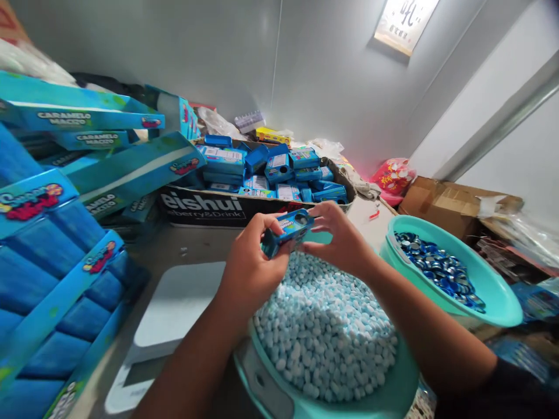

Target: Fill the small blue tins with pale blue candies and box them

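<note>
A small blue candy box (288,227) is gripped in my left hand (255,259), tilted above a turquoise basin (257,378). The box has a round dark opening on its upper face. My right hand (340,241) is at the box's right end, thumb and fingers apart; its fingertips come right up to the box, and whether they press on it I cannot tell. Pale blue and white candies (327,331) fill the basin below both hands.
Blue display cartons (56,279) are stacked at left. A black-sided carton (196,209) behind my hands holds many small blue boxes. A white scale (183,302) lies left of the basin. At right, another turquoise basin (502,302) contains shiny blue caps (437,270), near a brown cardboard box (437,201).
</note>
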The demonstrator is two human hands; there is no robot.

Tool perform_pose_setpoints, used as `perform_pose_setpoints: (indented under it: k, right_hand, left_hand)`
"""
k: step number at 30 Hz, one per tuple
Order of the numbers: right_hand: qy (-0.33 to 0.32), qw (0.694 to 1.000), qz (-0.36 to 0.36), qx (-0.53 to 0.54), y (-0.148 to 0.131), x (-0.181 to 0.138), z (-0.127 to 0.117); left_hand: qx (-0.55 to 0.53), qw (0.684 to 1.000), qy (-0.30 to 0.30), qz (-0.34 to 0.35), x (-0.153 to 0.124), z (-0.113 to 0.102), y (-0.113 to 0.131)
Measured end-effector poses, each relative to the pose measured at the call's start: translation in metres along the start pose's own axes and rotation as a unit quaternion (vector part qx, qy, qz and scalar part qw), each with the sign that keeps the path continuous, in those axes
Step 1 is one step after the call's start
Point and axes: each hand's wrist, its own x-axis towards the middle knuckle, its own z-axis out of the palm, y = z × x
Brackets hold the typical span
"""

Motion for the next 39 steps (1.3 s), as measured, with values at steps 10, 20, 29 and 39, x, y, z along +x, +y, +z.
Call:
perform_pose_setpoints:
  k: [10, 20, 29, 39]
  right_hand:
    - [-0.248, 0.962, 0.07, -0.09, 0.005, -0.02, 0.036]
    - [-0.337, 0.93, 0.079, -0.121, -0.001, -0.018, 0.043]
    - [-0.374, 0.91, 0.068, -0.164, 0.004, -0.015, 0.036]
    - [-0.242, 0.957, 0.058, -0.148, -0.008, -0.009, 0.017]
  left_hand:
    - [-0.024, 0.99, 0.136, -0.027, 0.002, -0.123, 0.01]
    - [0.03, 0.964, -0.069, -0.254, -0.028, -0.14, -0.014]
    - [0.114, 0.993, 0.0, -0.042, -0.035, -0.133, -0.01]
    - [0.267, 0.936, 0.224, 0.045, -0.037, -0.127, -0.017]
